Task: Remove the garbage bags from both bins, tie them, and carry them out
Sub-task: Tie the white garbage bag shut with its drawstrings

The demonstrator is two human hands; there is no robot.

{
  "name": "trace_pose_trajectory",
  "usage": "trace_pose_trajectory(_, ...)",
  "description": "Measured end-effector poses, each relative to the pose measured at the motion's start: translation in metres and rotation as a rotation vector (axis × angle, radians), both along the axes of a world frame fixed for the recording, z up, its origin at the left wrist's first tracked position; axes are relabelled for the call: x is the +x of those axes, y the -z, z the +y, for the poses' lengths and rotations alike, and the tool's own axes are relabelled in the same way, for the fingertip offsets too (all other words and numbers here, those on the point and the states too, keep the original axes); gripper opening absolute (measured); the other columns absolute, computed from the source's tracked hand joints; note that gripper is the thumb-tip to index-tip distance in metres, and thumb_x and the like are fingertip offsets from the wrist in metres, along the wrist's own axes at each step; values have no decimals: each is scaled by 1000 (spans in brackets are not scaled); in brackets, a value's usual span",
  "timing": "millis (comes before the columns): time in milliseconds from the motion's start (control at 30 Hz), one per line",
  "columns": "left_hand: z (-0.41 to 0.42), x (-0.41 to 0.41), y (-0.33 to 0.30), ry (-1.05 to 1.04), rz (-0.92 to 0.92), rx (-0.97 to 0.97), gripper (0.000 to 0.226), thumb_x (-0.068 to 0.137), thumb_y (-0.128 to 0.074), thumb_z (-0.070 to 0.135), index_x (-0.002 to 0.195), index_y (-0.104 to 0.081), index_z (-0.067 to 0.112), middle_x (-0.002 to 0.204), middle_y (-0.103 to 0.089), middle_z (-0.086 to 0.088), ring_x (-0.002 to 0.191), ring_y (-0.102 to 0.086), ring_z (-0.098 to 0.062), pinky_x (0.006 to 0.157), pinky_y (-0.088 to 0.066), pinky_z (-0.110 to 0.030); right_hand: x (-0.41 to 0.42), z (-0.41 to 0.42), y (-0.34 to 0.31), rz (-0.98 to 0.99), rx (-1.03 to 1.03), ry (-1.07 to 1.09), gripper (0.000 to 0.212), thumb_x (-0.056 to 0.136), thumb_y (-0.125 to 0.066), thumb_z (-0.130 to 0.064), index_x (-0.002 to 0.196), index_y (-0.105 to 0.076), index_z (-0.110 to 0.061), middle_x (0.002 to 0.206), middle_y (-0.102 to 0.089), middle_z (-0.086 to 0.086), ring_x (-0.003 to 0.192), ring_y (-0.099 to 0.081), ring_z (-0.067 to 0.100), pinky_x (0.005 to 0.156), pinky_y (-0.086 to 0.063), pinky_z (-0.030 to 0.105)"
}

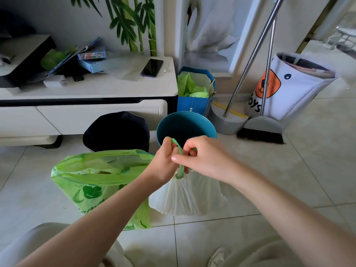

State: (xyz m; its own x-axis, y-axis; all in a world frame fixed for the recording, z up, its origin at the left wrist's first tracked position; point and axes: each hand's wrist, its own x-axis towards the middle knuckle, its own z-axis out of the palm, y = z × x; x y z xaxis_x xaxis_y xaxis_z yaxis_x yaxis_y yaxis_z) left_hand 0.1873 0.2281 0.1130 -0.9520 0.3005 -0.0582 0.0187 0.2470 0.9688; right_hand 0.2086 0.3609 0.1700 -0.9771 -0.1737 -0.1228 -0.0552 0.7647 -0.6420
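Green drawstring [180,151] is pinched in both hands above the gathered neck of a white garbage bag [188,195] on the tiled floor [289,180]. The left hand [163,162] and right hand [202,158] are each closed on the string. Just behind stands the blue bin [192,122]; a green bag [92,180] sits open to the left, before the black bin [115,130].

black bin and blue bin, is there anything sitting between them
No. In the head view only a narrow strip of bare tile floor separates the black bin from the blue bin; they stand side by side, not touching.
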Motion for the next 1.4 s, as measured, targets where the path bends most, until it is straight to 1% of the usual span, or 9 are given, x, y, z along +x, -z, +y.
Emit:
trace_pose_trajectory(233,1,2,9,138,-157,152,17,100,-35,5,84,-41,5,70,-69,-9,74,-64,-33,71,-49,-36,-13,19,-20,78,-267,173,13,84,-64,-27,76,-69,-18,63,-59,-8,55,-50,0,57,-42,17)
trace_pose_trajectory(433,2,6,25,184,88,-146,17,96,-54,21,87,-66,13,83,-70,-5,83,-64,-20,79,-50,-32,-21,38,-32,142,-561,311,15,87,-63,-23,73,-68,-18,50,-52,-11,53,-50,8,63,-51,29)
trace_pose_trajectory(533,1,2,25,73,119,-162,25,98,-49,20,84,-69,18,74,-63,-5,78,-60,-21,74,-46,-33,-22,43,-34,98,-700,315,12,89,-61,-17,79,-62,-11,49,-38,-9,47,-33,13,47,-35,28)
trace_pose_trajectory(667,1,-2,24,-98,-42,50,30,99,-46,16,82,-70,9,65,-59,-1,71,-60,-15,77,-49,-32,-22,55,-35,64,-360,342,16,88,-64,-25,100,-64,-14,50,-44,-9,37,-38,11,41,-36,22)
trace_pose_trajectory(733,-2,-5,27,-152,-91,97,32,100,-45,17,82,-69,6,58,-58,2,69,-64,-20,78,-50,-36,-17,60,-34,38,65,266,19,89,-62,-27,89,-72,-10,50,-55,-3,38,-53,14,44,-46,20)
trace_pose_trajectory(800,-4,-8,30,-176,-107,98,33,101,-42,17,84,-67,4,55,-57,0,66,-67,-23,76,-49,-37,-15,63,-33,26,187,227,25,90,-59,-24,80,-72,-5,53,-61,4,42,-61,15,46,-45,13)
trace_pose_trajectory(1033,1,-13,31,-136,-77,-75,25,99,-48,21,95,-72,15,48,-47,9,53,-48,-10,76,-54,-39,-12,51,-42,329,-273,25,13,91,-59,-17,83,-69,-18,69,-68,-5,68,-66,6,72,-53,24)
trace_pose_trajectory(1267,15,2,17,244,125,-463,27,87,-48,8,62,-39,12,71,-39,1,68,-49,-16,59,-34,-32,-13,40,-38,449,-443,-19,13,89,-60,-8,90,-70,-15,79,-68,-3,76,-67,10,76,-53,26)
trace_pose_trajectory(1400,20,7,24,256,147,-468,26,89,-61,29,77,-62,6,71,-48,1,63,-48,-10,57,-35,-25,-13,30,-35,434,-499,-59,16,89,-59,-4,95,-69,-14,85,-69,2,82,-69,11,78,-55,24)
